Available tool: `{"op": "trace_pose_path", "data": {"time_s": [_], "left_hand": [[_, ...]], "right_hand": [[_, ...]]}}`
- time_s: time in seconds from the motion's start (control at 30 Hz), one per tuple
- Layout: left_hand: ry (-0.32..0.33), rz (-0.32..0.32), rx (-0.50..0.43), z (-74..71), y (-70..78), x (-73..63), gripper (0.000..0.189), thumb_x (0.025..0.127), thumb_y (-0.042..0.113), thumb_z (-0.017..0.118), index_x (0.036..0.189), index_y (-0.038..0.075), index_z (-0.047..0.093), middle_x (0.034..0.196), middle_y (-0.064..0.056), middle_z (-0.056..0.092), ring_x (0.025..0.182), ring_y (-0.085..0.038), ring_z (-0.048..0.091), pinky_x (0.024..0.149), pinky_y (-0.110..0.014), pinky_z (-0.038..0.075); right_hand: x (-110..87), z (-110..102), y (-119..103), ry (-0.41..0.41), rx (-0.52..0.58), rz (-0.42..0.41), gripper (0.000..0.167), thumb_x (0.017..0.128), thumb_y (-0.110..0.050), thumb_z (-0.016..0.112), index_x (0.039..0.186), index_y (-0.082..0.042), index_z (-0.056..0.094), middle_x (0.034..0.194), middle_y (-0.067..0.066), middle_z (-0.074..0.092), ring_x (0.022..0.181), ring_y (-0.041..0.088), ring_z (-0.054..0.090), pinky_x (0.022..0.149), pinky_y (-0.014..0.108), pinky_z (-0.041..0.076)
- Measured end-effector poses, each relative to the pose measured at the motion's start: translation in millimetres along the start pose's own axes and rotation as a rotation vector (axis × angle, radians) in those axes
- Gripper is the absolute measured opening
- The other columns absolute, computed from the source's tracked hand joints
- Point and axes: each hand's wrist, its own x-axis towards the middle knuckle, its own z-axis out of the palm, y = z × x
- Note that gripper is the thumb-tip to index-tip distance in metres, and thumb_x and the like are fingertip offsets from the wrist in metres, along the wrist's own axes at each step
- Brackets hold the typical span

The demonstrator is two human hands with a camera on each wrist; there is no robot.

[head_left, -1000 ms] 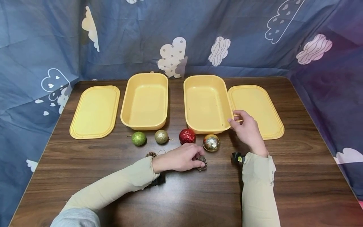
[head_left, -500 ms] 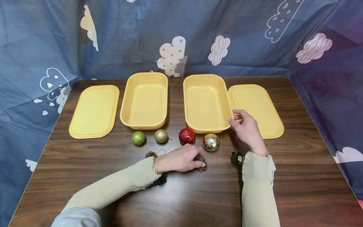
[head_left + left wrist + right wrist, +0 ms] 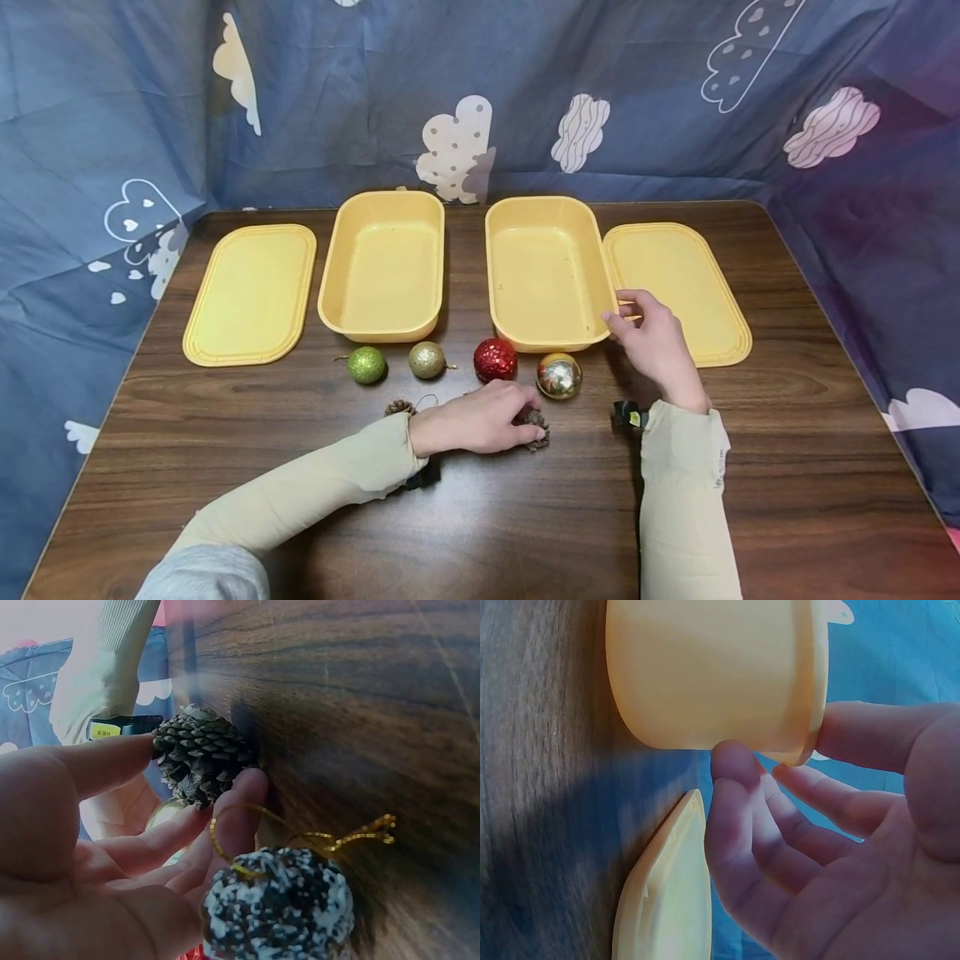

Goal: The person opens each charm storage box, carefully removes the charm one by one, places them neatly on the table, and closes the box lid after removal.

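Observation:
My left hand (image 3: 480,419) reaches across the table and pinches a brown pinecone (image 3: 537,429) between thumb and fingers; in the left wrist view the pinecone (image 3: 201,754) is close to the tabletop. Beside those fingers lies a white-flecked pinecone ornament (image 3: 279,906) with a gold loop. My right hand (image 3: 654,342) grips the near right corner of the right yellow box (image 3: 551,279), thumb at the rim and fingers against the outer side. From the right wrist, the box wall (image 3: 712,675) shows between thumb and fingertips.
Another yellow box (image 3: 386,275) stands left, with yellow lids (image 3: 251,296) (image 3: 678,287) lying on the outer sides. Before the boxes sit a green ball (image 3: 366,365), a glittery pale-gold ball (image 3: 427,360), a red ball (image 3: 495,360) and a shiny gold ball (image 3: 558,377). A small pinecone (image 3: 400,407) lies behind my left wrist.
Almost nothing differs. My left hand stays at the pinecone, which has turned or shifted very slightly; my right hand stays on the box corner.

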Motion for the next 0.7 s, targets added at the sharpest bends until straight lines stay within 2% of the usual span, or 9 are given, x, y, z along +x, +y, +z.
{"op": "trace_pose_path", "data": {"time_s": [0.33, 0.53, 0.7], "left_hand": [[0.016, 0.007, -0.029, -2.9, -1.1, 0.0, 0.03, 0.093, 0.031, 0.063, 0.112, 0.009, 0.065, 0.098, -0.001, 0.064, 0.087, -0.01, 0.056, 0.078, -0.022, 0.048], [0.018, 0.008, -0.031, -3.3, -1.6, -0.2, 0.034, 0.093, 0.032, 0.063, 0.116, 0.006, 0.063, 0.103, -0.004, 0.065, 0.095, -0.013, 0.06, 0.087, -0.024, 0.05], [0.027, 0.008, -0.031, -3.4, -0.8, -0.9, 0.034, 0.093, 0.032, 0.063, 0.116, 0.007, 0.063, 0.105, -0.005, 0.066, 0.097, -0.014, 0.061, 0.089, -0.024, 0.05]], "right_hand": [[1.3, 1.4, 3.0, 0.02, 0.012, -0.039, 0.047, 0.098, -0.024, 0.053, 0.136, 0.003, 0.047, 0.113, 0.025, 0.06, 0.092, 0.037, 0.067, 0.064, 0.013, 0.047], [1.1, 1.3, 3.0, 0.023, 0.013, -0.041, 0.047, 0.098, -0.025, 0.053, 0.136, 0.003, 0.047, 0.113, 0.025, 0.061, 0.091, 0.037, 0.066, 0.065, 0.013, 0.047], [0.1, 1.0, 1.5, 0.019, 0.015, -0.035, 0.047, 0.098, -0.025, 0.053, 0.136, 0.002, 0.047, 0.113, 0.024, 0.061, 0.091, 0.036, 0.066, 0.065, 0.014, 0.047]]}}
